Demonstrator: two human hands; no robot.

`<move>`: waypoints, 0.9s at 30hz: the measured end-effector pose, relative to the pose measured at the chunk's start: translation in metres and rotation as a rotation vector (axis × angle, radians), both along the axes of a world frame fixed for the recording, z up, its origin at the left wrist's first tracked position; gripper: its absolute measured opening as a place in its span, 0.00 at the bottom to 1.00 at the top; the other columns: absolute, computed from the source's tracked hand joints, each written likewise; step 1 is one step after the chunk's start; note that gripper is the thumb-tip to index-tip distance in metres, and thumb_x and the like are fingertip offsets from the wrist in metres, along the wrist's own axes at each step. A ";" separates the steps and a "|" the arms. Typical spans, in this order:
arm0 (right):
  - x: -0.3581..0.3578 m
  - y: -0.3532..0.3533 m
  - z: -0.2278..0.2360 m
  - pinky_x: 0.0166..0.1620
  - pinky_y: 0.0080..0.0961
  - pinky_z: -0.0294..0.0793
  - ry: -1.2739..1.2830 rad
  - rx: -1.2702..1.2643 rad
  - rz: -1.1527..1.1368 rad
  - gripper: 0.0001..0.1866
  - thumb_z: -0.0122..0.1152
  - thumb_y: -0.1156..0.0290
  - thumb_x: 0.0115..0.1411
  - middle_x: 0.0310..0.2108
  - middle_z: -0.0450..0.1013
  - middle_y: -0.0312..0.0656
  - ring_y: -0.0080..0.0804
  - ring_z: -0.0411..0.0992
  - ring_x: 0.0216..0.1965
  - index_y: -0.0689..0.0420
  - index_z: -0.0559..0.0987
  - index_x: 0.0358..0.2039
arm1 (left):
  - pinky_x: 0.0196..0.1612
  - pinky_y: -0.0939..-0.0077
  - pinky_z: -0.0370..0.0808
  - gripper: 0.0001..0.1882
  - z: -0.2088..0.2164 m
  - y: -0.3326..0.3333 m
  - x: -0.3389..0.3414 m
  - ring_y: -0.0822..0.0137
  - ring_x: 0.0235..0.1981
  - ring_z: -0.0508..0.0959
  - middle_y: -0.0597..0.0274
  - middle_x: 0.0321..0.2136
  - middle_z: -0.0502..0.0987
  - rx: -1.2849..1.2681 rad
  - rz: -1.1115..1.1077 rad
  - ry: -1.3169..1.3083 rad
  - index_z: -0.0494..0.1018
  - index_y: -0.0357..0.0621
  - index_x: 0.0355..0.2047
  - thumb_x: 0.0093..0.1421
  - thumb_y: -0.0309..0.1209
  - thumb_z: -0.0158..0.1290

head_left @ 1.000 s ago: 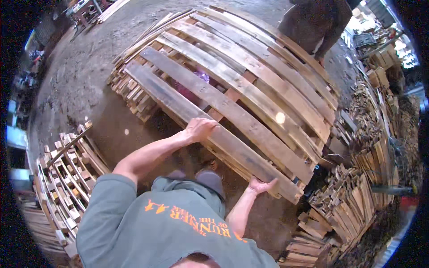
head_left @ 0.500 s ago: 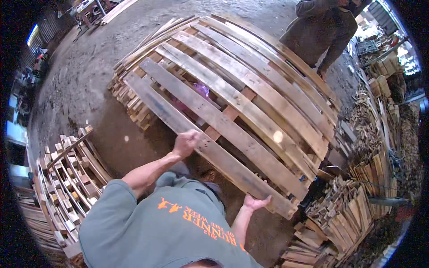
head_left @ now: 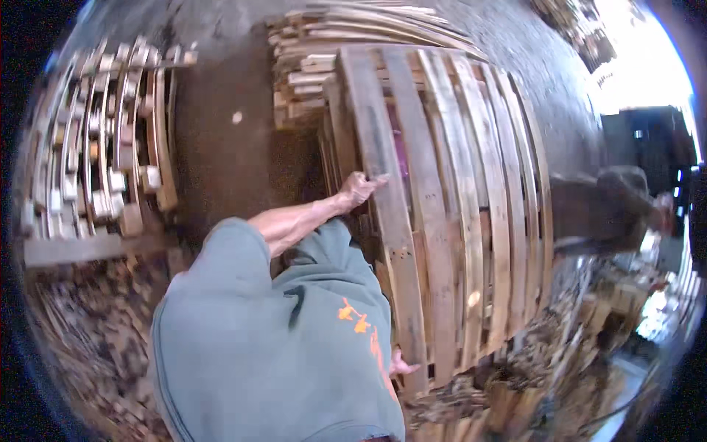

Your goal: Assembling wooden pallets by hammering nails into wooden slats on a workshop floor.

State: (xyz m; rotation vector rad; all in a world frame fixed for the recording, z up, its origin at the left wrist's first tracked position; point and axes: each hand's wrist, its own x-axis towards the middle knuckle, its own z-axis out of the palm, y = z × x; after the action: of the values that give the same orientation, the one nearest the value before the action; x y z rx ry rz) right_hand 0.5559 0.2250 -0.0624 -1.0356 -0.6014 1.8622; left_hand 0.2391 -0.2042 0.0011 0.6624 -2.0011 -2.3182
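A slatted wooden pallet point(head_left: 434, 191) lies in front of me on a stack, its long boards running away from me. My left hand point(head_left: 359, 189) is closed around the pallet's near-left edge board, about midway along it. Close to that same board's lower end, my right hand point(head_left: 401, 362) grips the edge; most of its fingers are hidden under the wood or behind my shirt. A bit of purple material point(head_left: 400, 151) shows through the gap between the first slats.
Stacked thin boards point(head_left: 383, 22) lie beyond the pallet. A pallet-like stack with blocks point(head_left: 110, 147) stands at left, above a heap of wood scraps point(head_left: 96, 331). Past the pallet's right side is a blurred person point(head_left: 607, 210). More offcuts point(head_left: 449, 398) lie at the lower right.
My view has swung round, so the pallet now runs nearly upright in it and the left-hand stack sits higher. Both hands keep their hold on the edge board.
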 end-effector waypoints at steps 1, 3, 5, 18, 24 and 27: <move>-0.008 0.010 0.024 0.58 0.40 0.64 -0.005 0.039 0.040 0.31 0.56 0.60 0.57 0.54 0.66 0.54 0.43 0.66 0.51 0.73 0.66 0.53 | 0.21 0.77 0.68 0.27 0.021 -0.003 0.001 0.78 0.19 0.69 0.67 0.25 0.75 0.013 -0.060 -0.005 0.78 0.36 0.34 0.52 0.51 0.60; -0.016 0.012 0.065 0.56 0.39 0.65 -0.116 0.202 0.137 0.30 0.57 0.62 0.56 0.52 0.67 0.53 0.42 0.67 0.49 0.72 0.67 0.52 | 0.10 0.77 0.59 0.29 0.064 -0.013 0.000 0.78 0.09 0.61 0.72 0.12 0.65 0.023 -0.197 -0.004 0.76 0.36 0.28 0.53 0.56 0.57; -0.007 0.014 0.091 0.54 0.38 0.66 -0.241 0.351 0.236 0.29 0.59 0.63 0.54 0.51 0.68 0.52 0.41 0.67 0.48 0.72 0.68 0.51 | 0.06 0.78 0.53 0.29 0.035 -0.001 -0.007 0.78 0.05 0.56 0.72 0.07 0.61 -0.058 -0.231 0.101 0.67 0.44 0.17 0.56 0.58 0.53; -0.001 -0.016 0.195 0.42 0.31 0.73 -0.792 1.135 0.500 0.26 0.67 0.72 0.46 0.41 0.73 0.44 0.34 0.70 0.37 0.70 0.73 0.46 | 0.15 0.63 0.63 0.30 0.137 -0.005 -0.005 0.71 0.08 0.60 0.66 0.08 0.62 -0.110 -0.162 0.186 0.63 0.47 0.09 0.57 0.54 0.54; -0.006 -0.055 0.203 0.39 0.31 0.74 -0.758 1.031 0.436 0.21 0.65 0.81 0.44 0.38 0.74 0.49 0.36 0.71 0.33 0.72 0.75 0.42 | 0.35 0.58 0.74 0.33 0.126 -0.005 -0.008 0.52 0.28 0.78 0.45 0.25 0.78 -0.104 -0.198 0.059 0.76 0.34 0.22 0.50 0.60 0.56; -0.017 -0.042 0.197 0.40 0.31 0.74 -0.868 1.068 0.391 0.22 0.67 0.81 0.43 0.39 0.74 0.50 0.36 0.71 0.33 0.72 0.75 0.41 | 0.34 0.58 0.73 0.32 0.129 -0.014 -0.008 0.52 0.27 0.78 0.44 0.25 0.78 -0.126 -0.206 0.016 0.75 0.33 0.21 0.51 0.58 0.56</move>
State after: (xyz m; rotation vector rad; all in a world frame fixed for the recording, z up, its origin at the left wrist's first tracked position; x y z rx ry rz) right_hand 0.5389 0.1825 0.1349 -0.9308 -2.1249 0.9573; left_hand 0.2316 -0.2185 0.1299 0.4493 -2.2849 -2.2660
